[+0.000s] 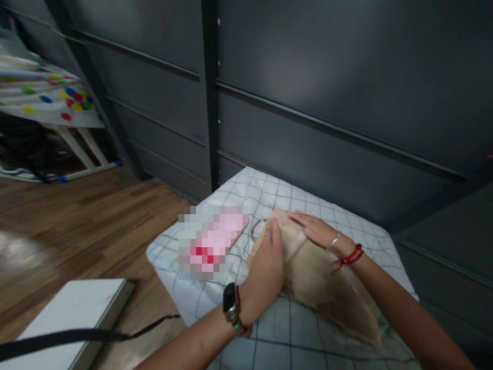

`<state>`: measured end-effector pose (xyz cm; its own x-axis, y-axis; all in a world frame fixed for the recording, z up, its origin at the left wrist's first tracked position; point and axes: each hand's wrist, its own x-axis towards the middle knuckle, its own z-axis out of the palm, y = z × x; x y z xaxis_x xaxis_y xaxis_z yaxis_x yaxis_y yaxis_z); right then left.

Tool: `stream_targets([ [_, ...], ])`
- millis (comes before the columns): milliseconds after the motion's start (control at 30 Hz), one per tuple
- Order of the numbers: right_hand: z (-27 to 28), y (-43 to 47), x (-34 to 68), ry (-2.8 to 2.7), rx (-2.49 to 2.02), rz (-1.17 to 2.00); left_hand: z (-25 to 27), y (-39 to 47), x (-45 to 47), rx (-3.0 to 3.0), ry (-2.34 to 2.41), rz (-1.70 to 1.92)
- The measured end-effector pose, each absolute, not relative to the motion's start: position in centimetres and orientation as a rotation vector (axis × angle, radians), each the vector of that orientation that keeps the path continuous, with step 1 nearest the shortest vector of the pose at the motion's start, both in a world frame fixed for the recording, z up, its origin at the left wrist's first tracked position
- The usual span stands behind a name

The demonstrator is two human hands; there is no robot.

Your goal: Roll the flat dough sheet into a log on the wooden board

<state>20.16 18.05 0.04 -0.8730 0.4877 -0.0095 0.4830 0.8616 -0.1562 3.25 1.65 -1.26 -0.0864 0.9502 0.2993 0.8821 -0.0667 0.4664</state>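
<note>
A thin tan piece (327,277), which looks like a cloth or a soft bag, lies over the checked cover in front of me. My left hand (265,275) rests along its left edge with the fingers stretched forward. Flat across its far part lies my right hand (314,229), fingers extended. A thin round ring (254,229) shows beside the tan piece's far left corner, partly hidden by it. To the left is a flat pink item (223,234) with red marks, blurred by pixels, apart from both hands.
Under everything is a white checked cover (246,192) on a box-shaped support. A dark panelled wall (331,61) rises behind it. At lower left are a white box-like object (65,313) and a black strap (77,336). A dotted cloth (42,97) hangs at far left.
</note>
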Motion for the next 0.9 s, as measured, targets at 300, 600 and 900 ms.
stream_targets([
  [300, 0.0, 18.0, 16.1, -3.096, -1.019, -0.038, -1.5, 3.0, 2.7, 2.069, 2.485, 0.640],
  [600, -0.6, 18.6, 15.9, -3.074, -0.960, -0.061, -1.6, 2.7, 4.0, 1.998, 2.386, 0.534],
  [900, -0.5, 18.8, 14.9, -3.038, -1.039, -0.076, -1.9, 3.6, 3.5, 2.007, 2.331, 0.467],
])
